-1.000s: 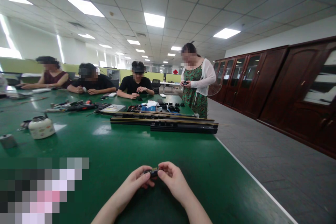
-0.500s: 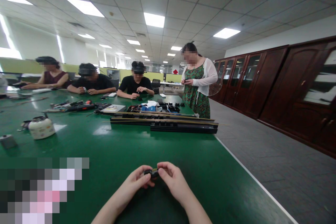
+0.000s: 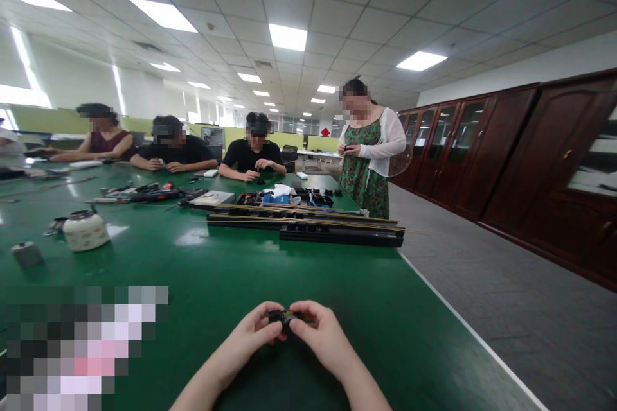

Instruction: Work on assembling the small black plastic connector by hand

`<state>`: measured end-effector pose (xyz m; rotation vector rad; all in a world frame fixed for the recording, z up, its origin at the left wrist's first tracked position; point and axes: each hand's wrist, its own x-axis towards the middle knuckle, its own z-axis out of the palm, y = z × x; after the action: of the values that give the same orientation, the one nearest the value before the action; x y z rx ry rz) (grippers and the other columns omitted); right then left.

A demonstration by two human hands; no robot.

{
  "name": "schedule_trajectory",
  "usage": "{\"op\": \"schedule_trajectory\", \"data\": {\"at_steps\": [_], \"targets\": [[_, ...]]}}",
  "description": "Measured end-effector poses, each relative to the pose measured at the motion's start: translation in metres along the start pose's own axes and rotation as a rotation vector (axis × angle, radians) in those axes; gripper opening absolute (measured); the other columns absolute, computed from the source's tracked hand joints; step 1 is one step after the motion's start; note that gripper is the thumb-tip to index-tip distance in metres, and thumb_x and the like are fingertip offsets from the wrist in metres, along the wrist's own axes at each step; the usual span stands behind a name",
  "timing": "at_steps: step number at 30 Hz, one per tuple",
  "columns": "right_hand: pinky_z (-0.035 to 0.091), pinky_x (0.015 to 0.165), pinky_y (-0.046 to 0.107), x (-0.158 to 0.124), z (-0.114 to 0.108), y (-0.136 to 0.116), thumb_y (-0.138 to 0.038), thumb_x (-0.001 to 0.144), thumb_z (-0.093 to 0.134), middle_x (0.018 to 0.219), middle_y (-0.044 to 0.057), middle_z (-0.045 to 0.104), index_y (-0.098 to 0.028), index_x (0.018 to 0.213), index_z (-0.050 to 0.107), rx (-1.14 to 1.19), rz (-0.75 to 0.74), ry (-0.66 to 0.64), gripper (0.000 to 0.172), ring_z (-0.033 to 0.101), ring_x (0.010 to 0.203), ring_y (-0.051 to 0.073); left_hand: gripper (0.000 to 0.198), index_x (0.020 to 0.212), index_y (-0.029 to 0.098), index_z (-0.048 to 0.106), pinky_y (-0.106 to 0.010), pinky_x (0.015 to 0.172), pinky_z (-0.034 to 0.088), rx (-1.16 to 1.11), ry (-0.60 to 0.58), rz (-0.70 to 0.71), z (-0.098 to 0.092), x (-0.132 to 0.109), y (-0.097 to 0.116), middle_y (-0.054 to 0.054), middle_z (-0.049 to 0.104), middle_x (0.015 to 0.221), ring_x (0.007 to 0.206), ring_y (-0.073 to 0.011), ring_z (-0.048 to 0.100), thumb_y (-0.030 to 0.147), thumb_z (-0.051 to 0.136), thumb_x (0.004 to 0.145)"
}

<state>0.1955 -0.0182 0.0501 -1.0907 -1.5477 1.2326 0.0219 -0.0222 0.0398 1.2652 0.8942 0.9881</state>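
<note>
Between my fingertips, just above the green table [image 3: 231, 276], is a small black part [image 3: 285, 317] with a yellowish-green patch on it; its exact kind cannot be made out. My left hand [image 3: 261, 326] pinches its left end, thumb in front and fingers behind. At the other end, my right hand [image 3: 312, 325] grips it the same way, the thumb pressed on the near face. My fingers cover much of the part.
Long black rails [image 3: 337, 236] with thin yellowish rods lie across the table ahead. Behind them are small black parts, blue pieces and tools [image 3: 154, 192]. A pale round pot [image 3: 85, 231] and a grey block [image 3: 27, 254] stand left. Several people sit or stand around the far side.
My right thumb and fingers have shifted slightly on the black part, and more of its yellowish-green patch shows. The whole scene has moved a little to the right in view.
</note>
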Motion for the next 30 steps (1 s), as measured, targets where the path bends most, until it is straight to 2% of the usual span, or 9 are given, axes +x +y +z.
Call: {"op": "schedule_trajectory", "data": {"at_steps": [11, 18, 30], "targets": [[0.046, 0.074, 0.030, 0.0001, 0.0005, 0.0030, -0.031, 0.069, 0.063, 0.087, 0.004, 0.067, -0.017, 0.090, 0.065, -0.044, -0.001, -0.022, 0.025, 0.059, 0.084, 0.020, 0.039, 0.092, 0.019, 0.053, -0.026, 0.064, 0.038, -0.017, 0.024, -0.006, 0.0008, 0.0007, -0.0028, 0.001, 0.064, 0.071, 0.072, -0.0155, 0.058, 0.044, 0.068, 0.066], [0.046, 0.074, 0.029, -0.0016, 0.0010, -0.0005, -0.029, 0.069, 0.062, 0.088, 0.004, 0.067, -0.017, 0.091, 0.064, -0.080, 0.025, -0.015, 0.025, 0.059, 0.084, 0.019, 0.038, 0.092, 0.021, 0.054, -0.027, 0.066, 0.039, 0.011, 0.024, -0.027, 0.0035, -0.0014, 0.0036, 0.002, 0.063, 0.072, 0.075, -0.0169, 0.059, 0.044, 0.068, 0.066], [0.045, 0.081, 0.034, 0.0008, -0.0008, -0.0014, -0.036, 0.069, 0.063, 0.091, 0.006, 0.067, -0.017, 0.090, 0.062, 0.001, 0.006, 0.057, 0.028, 0.060, 0.089, 0.022, 0.041, 0.092, 0.021, 0.054, -0.027, 0.067, 0.039, 0.050, 0.013, -0.041, 0.0014, 0.0004, 0.0020, 0.001, 0.064, 0.074, 0.076, -0.0176, 0.060, 0.049, 0.066, 0.065]]}}
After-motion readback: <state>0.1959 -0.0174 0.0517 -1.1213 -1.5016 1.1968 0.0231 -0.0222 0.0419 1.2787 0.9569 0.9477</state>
